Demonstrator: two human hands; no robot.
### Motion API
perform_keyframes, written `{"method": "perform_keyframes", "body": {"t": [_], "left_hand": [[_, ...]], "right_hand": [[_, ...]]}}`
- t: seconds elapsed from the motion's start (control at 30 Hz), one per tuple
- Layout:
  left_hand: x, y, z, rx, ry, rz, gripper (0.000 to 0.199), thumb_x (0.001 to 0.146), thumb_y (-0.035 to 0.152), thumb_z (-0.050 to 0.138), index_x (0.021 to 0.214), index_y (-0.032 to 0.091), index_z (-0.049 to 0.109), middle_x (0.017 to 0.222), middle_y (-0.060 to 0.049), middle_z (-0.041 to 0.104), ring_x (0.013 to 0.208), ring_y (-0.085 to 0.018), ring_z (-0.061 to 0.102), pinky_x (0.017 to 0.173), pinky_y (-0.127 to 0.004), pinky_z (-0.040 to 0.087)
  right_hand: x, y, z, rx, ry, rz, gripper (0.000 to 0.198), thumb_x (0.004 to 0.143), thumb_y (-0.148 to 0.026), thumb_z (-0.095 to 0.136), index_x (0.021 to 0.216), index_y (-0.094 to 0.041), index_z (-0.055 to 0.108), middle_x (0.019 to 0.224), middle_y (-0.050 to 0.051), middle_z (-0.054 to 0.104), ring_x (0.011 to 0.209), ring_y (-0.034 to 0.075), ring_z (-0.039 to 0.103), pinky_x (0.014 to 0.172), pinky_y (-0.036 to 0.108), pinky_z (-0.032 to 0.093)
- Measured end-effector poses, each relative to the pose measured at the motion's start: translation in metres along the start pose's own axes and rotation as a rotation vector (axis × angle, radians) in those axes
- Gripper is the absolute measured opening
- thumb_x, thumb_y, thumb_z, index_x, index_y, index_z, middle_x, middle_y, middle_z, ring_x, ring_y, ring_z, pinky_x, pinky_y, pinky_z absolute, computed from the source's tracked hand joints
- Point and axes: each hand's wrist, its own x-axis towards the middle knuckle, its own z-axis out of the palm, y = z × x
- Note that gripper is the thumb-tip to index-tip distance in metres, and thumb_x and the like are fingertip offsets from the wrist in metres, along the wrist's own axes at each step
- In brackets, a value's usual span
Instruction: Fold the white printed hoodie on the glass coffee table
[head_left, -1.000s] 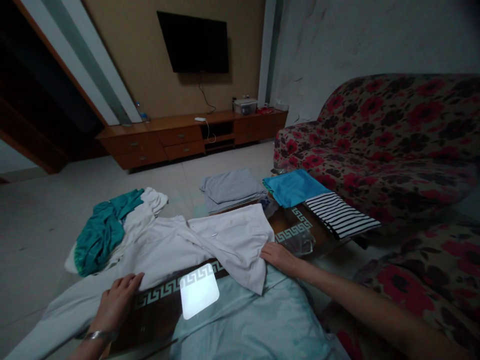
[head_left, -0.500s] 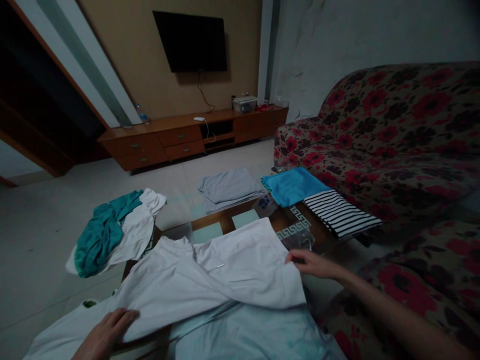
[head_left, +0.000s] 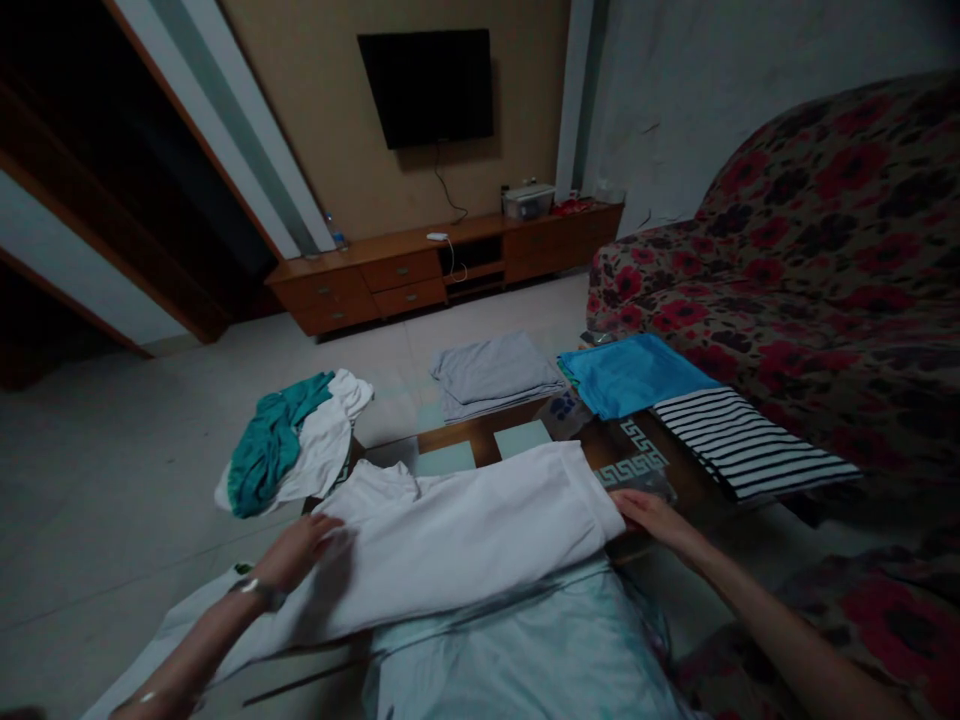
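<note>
A long white garment (head_left: 480,530), which looks like trousers, lies folded lengthwise across the low table. Its banded end is at the right, and the other end trails off to the lower left. My right hand (head_left: 652,518) pinches the corner of the banded end. My left hand (head_left: 304,550), with a metal band on the wrist, is over the garment's left part, fingers loosely apart; whether it touches the cloth is hard to tell. Just in front of the garment is a pale blue-green, plastic-looking bundle (head_left: 517,650).
On the table's far side are folded grey cloth (head_left: 499,370), a folded blue garment (head_left: 637,370) and a black-and-white striped one (head_left: 750,440). A teal and white heap (head_left: 274,445) lies at the left. A flowered sofa (head_left: 817,260) stands right; a TV cabinet (head_left: 405,270) is behind.
The upper layer of the white garment now lies straighter over the other, its near edge more even. My left hand has moved up and right along it; my right hand still holds the right corner.
</note>
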Motion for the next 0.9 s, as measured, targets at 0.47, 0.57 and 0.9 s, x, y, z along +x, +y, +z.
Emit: {"method": "perform_keyframes", "body": {"t": [0.47, 0.57, 0.9], "left_hand": [[0.131, 0.034, 0.000, 0.111, 0.051, 0.039, 0.016, 0.077, 0.015, 0.053, 0.084, 0.016, 0.067, 0.099, -0.010, 0.065, 0.096, -0.023, 0.055, 0.085, -0.035, 0.038], [0.132, 0.020, 0.002, 0.103, 0.069, -0.039, 0.019, 0.082, 0.018, 0.048, 0.086, 0.014, 0.066, 0.096, -0.011, 0.066, 0.089, -0.022, 0.058, 0.078, -0.031, 0.040], [0.139, 0.039, 0.006, 0.049, 0.139, -0.111, 0.025, 0.087, 0.024, 0.038, 0.092, 0.015, 0.061, 0.095, -0.011, 0.066, 0.088, -0.023, 0.060, 0.075, -0.031, 0.041]], "right_hand": [[-0.027, -0.003, 0.012, -0.174, 0.100, -0.134, 0.045, 0.071, -0.059, 0.058, 0.085, -0.017, 0.067, 0.083, 0.006, 0.069, 0.081, 0.024, 0.062, 0.073, 0.032, 0.051], [-0.031, 0.001, 0.010, -0.242, 0.127, -0.127, 0.041, 0.070, -0.056, 0.058, 0.079, -0.017, 0.068, 0.077, 0.005, 0.068, 0.077, 0.024, 0.061, 0.068, 0.031, 0.050], [-0.039, 0.021, 0.002, -0.414, 0.159, -0.021, 0.025, 0.065, -0.047, 0.060, 0.065, -0.023, 0.067, 0.059, 0.003, 0.062, 0.062, 0.022, 0.057, 0.058, 0.031, 0.044]]}}
